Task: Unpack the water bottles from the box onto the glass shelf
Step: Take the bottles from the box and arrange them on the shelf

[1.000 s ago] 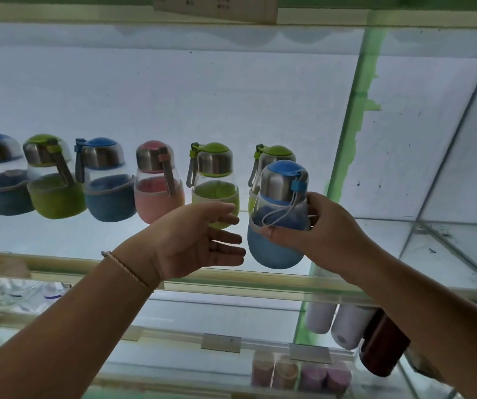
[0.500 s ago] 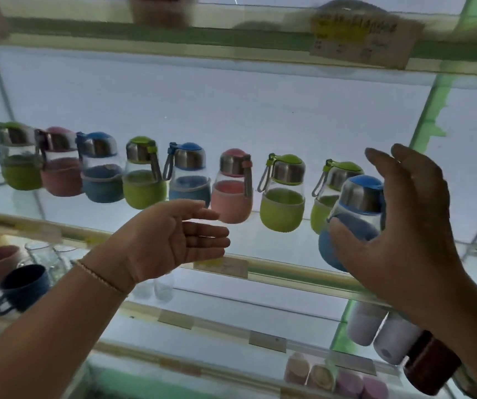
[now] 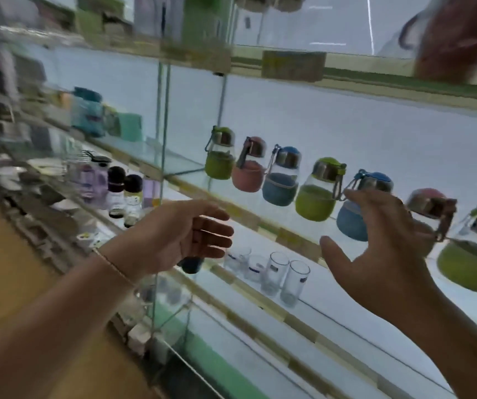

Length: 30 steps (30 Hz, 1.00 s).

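Several small water bottles with steel lids and coloured sleeves stand in a row on the glass shelf [image 3: 263, 226]: green [image 3: 219, 165], pink [image 3: 246, 175], blue [image 3: 280, 188], green [image 3: 315, 202], then a blue one [image 3: 349, 220] partly behind my right hand. A pink-lidded bottle [image 3: 427, 201] and a green one [image 3: 470, 266] follow at the right. My left hand [image 3: 185, 234] hovers in front of the shelf with fingers straight, holding nothing. My right hand [image 3: 381, 249] is spread with relaxed fingers, in front of the bottles and gripping none. No box is in view.
Clear drinking glasses [image 3: 277, 272] stand on the shelf below. Dark-capped small bottles [image 3: 123, 194] and blurred goods fill the left compartment behind a glass divider [image 3: 161, 139]. An upper shelf [image 3: 292, 64] with price tags runs overhead. A reddish item [image 3: 456, 38] sits top right.
My right hand has let go of the blue bottle and pulled back from it. The view has swung left and is blurred. My left hand stays open in front of the shelf.
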Each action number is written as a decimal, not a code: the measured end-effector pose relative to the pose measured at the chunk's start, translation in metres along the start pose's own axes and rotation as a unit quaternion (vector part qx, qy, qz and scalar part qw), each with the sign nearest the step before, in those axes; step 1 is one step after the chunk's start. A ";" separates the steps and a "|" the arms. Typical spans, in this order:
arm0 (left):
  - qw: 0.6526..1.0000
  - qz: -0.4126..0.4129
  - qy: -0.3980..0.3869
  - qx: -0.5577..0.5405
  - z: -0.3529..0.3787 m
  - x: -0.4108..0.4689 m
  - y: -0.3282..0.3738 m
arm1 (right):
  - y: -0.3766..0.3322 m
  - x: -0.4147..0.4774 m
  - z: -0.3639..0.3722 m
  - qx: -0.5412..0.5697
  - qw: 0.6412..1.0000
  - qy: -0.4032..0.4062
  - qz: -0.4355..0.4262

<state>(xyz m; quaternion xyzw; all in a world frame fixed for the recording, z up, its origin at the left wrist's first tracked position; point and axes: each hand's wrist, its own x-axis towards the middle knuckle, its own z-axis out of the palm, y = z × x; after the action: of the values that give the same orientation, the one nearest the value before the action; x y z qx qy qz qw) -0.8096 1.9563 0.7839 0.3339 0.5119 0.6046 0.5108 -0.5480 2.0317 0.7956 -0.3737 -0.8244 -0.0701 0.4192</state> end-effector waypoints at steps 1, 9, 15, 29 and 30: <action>1.000 0.004 0.016 0.008 -0.018 -0.007 0.001 | -0.014 0.003 0.012 0.011 1.000 -0.006 -0.010; 0.991 0.028 0.128 0.028 -0.138 -0.073 0.006 | -0.132 0.016 0.098 0.111 0.987 -0.098 -0.069; 0.977 0.033 0.213 0.010 -0.195 -0.121 0.005 | -0.203 0.015 0.139 0.160 0.967 -0.158 -0.121; 0.892 0.002 0.452 0.004 -0.265 -0.177 -0.051 | -0.297 0.007 0.254 0.290 0.877 -0.301 -0.238; 0.884 -0.001 0.468 -0.001 -0.270 -0.175 -0.058 | -0.302 0.004 0.267 0.302 0.866 -0.318 -0.242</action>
<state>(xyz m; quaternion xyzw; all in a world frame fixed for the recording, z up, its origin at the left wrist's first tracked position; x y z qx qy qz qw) -0.9986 1.7103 0.6806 0.0107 0.6912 0.6905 0.2129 -0.9237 1.9340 0.6875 -0.0195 -0.9586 0.2050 0.1968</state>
